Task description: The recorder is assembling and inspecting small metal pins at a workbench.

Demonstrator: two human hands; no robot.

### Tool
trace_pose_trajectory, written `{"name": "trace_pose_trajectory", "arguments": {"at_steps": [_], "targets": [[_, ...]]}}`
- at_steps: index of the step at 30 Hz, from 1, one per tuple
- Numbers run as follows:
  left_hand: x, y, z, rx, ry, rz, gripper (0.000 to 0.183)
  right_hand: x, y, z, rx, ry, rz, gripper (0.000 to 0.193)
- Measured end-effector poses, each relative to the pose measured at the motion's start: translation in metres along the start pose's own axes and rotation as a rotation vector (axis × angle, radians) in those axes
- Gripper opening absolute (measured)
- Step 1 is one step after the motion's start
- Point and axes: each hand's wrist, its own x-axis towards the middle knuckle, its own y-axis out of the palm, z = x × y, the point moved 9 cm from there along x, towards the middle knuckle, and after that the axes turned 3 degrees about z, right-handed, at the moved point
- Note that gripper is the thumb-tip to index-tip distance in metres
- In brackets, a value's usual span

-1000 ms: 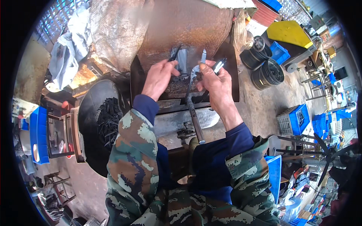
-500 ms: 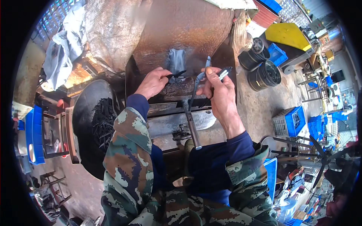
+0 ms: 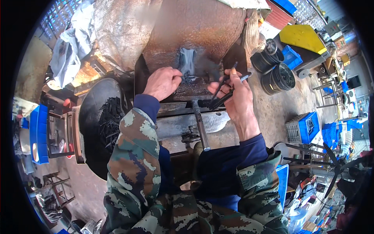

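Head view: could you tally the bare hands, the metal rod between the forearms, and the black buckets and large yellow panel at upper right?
Bare left hand and right hand: 2
Metal rod: 1
Black buckets: 2
Large yellow panel: 1
Total: 6

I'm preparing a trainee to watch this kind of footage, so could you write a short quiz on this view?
1. True or false: the right hand is empty.
2. Where is the heap of dark strips: (a) left of both hands, (b) between them, (c) right of both?
3. Fill in: the jacket sleeves have a ____ pattern.

Key: 1 false, it holds slim dark pieces; 2 a; 3 camouflage.
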Motion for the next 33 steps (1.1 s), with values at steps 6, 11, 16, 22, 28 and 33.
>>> {"name": "trace_pose_trajectory", "arguments": {"at_steps": [6, 11, 16, 22, 28, 33], "targets": [[-0.002, -0.012, 0.027, -0.053, -0.152, -0.073, 0.025, -0.009, -0.001, -0.003, -0.033, 0.032, 0.135, 0.028], [-0.011, -0.018, 0.052, -0.057, -0.255, -0.094, 0.026, -0.037, 0.004, -0.01, -0.431, -0.093, 0.128, 0.02], [-0.019, -0.016, 0.066, -0.098, -0.412, -0.066, 0.033, -0.068, 0.017, -0.017, -1.102, -0.439, 0.523, 0.028], [-0.024, -0.017, 0.079, -0.138, -0.47, -0.093, 0.037, -0.11, 0.025, -0.043, -1.41, -0.537, 0.763, 0.058], [-0.025, -0.015, 0.076, -0.268, -0.57, -0.167, 0.035, -0.105, 0.027, -0.036, -1.302, -0.566, 0.753, 0.052], [-0.018, -0.036, 0.072, -0.409, -0.497, -0.442, 0.035, -0.063, 0.032, -0.023, -0.724, -0.339, 0.432, 0.029]]}}
